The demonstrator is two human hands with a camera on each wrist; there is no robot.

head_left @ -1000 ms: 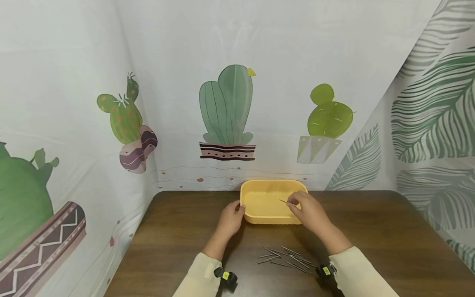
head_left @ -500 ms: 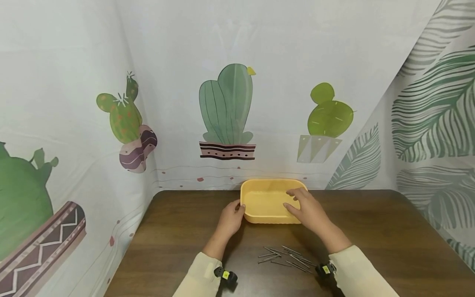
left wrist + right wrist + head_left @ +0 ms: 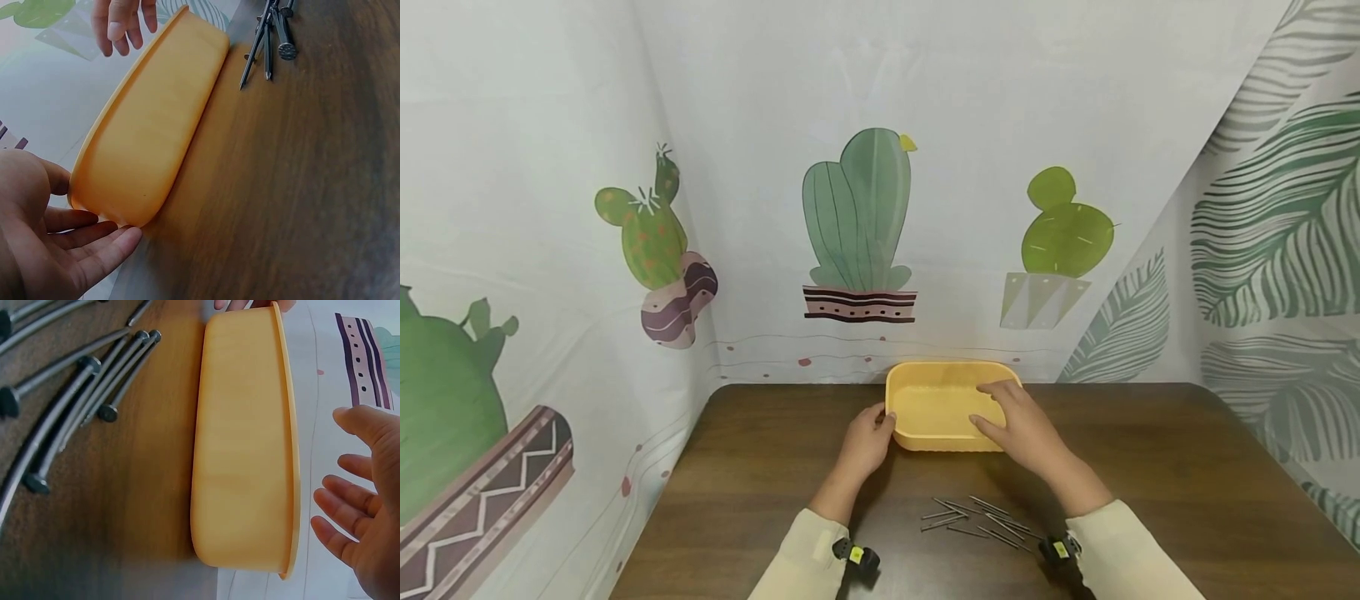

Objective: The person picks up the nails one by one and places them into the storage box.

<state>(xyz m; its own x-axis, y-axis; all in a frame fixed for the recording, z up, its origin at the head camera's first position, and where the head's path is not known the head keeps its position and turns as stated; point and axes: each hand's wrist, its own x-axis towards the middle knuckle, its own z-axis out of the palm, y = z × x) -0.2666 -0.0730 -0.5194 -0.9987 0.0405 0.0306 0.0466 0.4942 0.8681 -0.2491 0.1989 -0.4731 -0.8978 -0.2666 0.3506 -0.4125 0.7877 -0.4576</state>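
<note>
A yellow plastic tray (image 3: 951, 443) with rounded corners stands at the back of the table. At its left end my left hand (image 3: 867, 442) holds it, thumb near the rim and fingers against the end wall, as the left wrist view also shows (image 3: 62, 237). My right hand (image 3: 1026, 425) hovers over the tray's right end, its fingers spread and holding nothing. Several metal nails (image 3: 992, 517) lie in a loose pile on the table in front of the tray; their flat heads show in the right wrist view. No nail can be made out inside the tray.
The brown wooden table (image 3: 760, 483) runs back to a white cloth backdrop (image 3: 760, 208) printed with cacti and leaves. The tray stands close to that cloth. A black wrist camera (image 3: 859, 560) is strapped to the left wrist, another (image 3: 1058, 547) to the right.
One second ago my right hand pinched a nail above the tray. Its fingers have since parted, and the nail is out of the hand. The left hand and tray have stayed in place.
</note>
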